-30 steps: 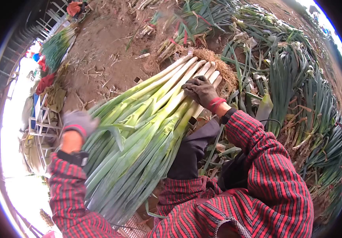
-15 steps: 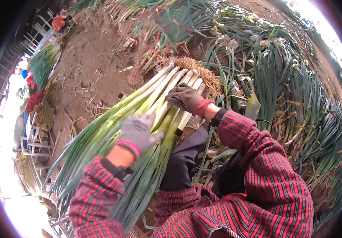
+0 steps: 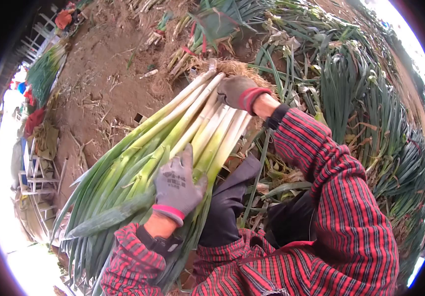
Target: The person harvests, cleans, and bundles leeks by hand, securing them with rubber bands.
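Observation:
A fanned bundle of leeks (image 3: pixel 138 182) lies in front of me, white stalks toward the top and long green leaves spreading to the lower left. My right hand (image 3: pixel 239 93), in a grey glove with a red cuff, has its fingers curled over the white stalks close to the roots (image 3: pixel 237 69). Some of the stalk ends are hidden beneath it. My left hand (image 3: pixel 179 187), gloved the same way, rests on the bundle where white turns to green. Its index finger points up along the stalks and its thumb is spread to the right.
More leeks (image 3: pixel 338 93) are heaped along the right side, with loose leaves among them. Another tied bunch (image 3: pixel 220 22) with red strips lies at the top. Bare soil (image 3: pixel 99 79) strewn with scraps stretches left, toward a white metal frame (image 3: pixel 37 185).
My right hand has moved up toward the root ends and curled over the stalks there. The left hand has shifted slightly down and right. A broad leaf now shows beside its wrist.

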The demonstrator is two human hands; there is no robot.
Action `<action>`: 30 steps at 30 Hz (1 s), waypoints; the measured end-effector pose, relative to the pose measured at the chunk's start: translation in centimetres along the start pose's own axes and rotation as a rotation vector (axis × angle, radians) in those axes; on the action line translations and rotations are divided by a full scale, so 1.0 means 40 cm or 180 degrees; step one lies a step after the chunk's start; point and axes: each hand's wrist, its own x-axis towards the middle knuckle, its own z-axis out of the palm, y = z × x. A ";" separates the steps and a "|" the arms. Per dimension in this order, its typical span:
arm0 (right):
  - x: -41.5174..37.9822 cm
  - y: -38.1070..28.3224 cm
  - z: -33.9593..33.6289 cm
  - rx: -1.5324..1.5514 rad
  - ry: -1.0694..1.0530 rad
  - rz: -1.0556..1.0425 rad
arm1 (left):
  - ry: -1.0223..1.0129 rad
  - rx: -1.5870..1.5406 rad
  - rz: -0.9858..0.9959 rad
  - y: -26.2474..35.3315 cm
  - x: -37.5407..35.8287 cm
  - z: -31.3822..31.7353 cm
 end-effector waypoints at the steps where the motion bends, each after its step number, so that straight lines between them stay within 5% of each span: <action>1: 0.010 0.007 0.001 0.0374 0.0010 -0.0155 | -0.0041 0.0064 -0.0038 0.003 -0.002 -0.002; 6: 0.058 -0.023 -0.012 0.0204 -0.0433 0.0287 | -0.0322 -0.0139 -0.0143 -0.007 0.010 -0.030; 12: 0.065 0.021 0.008 0.0120 -0.0225 -0.0124 | -0.0052 -0.0288 -0.0017 -0.010 -0.005 -0.021; 15: 0.056 0.030 0.002 0.1771 0.0551 0.0018 | -0.0003 -0.0173 0.0018 -0.011 -0.002 -0.014; 19: 0.103 -0.041 0.017 0.0155 0.0249 -0.0970 | -0.0042 -0.0134 0.0032 -0.006 -0.002 -0.026; 26: 0.124 -0.067 0.060 -0.0391 -0.0008 -0.0760 | 0.0550 -0.0758 -0.0043 -0.031 0.013 0.003; 30: 0.113 -0.066 0.040 -0.0105 0.0194 -0.0930 | 0.0666 -0.0100 0.0444 -0.072 0.081 -0.019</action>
